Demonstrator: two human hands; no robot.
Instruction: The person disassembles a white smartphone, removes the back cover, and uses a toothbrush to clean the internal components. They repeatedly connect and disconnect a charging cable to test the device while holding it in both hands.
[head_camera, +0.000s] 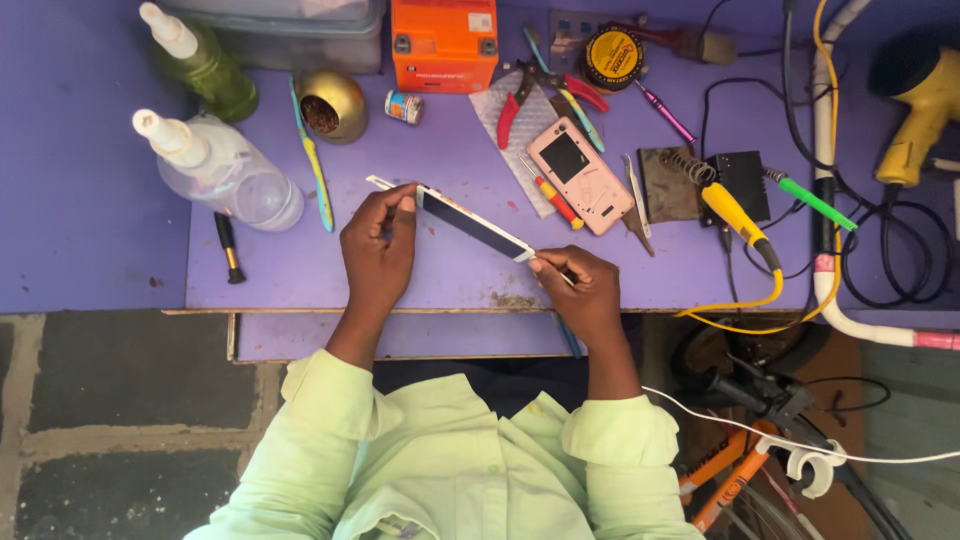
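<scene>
You've got the screen (470, 222) up off the bench (300, 270), held edge-on between both hands, so only its thin side and a sliver of dark glass face the camera. Left hand (378, 245) pinches the far end, fingers (400, 200) clenched round it near the white strip that sticks out. Right hand (585, 290) is closed on the near end, and it looks like you're pressing a thin tool in at that corner, though it's too small to be sure. Holding it tilted like that makes sense to me: you get a clear look along the seam, and each hand steadies one end so the panel doesn't flex.

The pink phone body (582, 175) lies face-open just beyond your right hand, with a small screwdriver (548, 193) and tweezers (636, 200) right beside it, all within easy reach. The pliers (535, 90) sit further back on a pad. The soldering iron (735, 215) is parked in its stand off to the right, tip well apart from your hands, which seems sensible. The two spray bottles (215, 170) stand at the left, well clear of the electronics.
</scene>
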